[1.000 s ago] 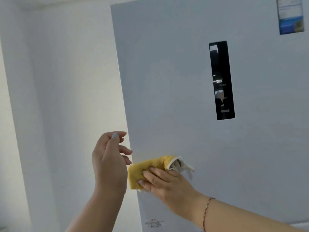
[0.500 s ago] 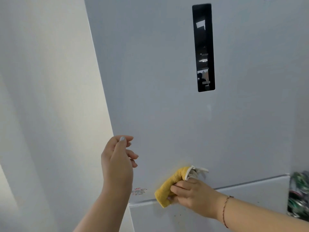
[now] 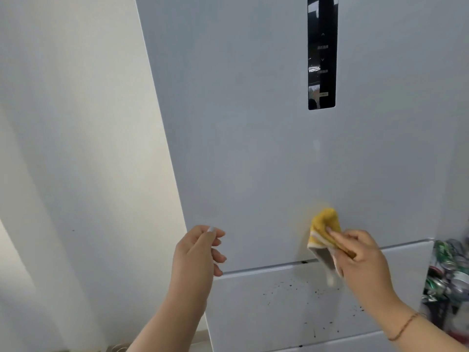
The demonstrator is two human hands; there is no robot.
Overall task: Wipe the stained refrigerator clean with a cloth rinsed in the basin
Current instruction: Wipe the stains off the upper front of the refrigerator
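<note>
A tall pale grey refrigerator (image 3: 253, 123) fills the middle and right, with a black control panel (image 3: 321, 52) high on its upper door. My right hand (image 3: 360, 255) grips a folded yellow cloth (image 3: 323, 224) and presses it against the upper door just above the seam to the lower drawer. Small dark specks (image 3: 291, 288) dot the lower drawer front below the cloth. My left hand (image 3: 195, 252) hovers in front of the door's left edge, fingers loosely curled, holding nothing.
A white wall (image 3: 76, 148) runs along the left of the refrigerator. A bag or heap of shiny green and silver items (image 3: 449, 275) stands at the right edge, beside the fridge. The basin is out of view.
The view has tilted down, bringing the speckled lower drawer into sight. My right hand slid the cloth to the right along the bottom of the upper door. The left hand stayed raised.
</note>
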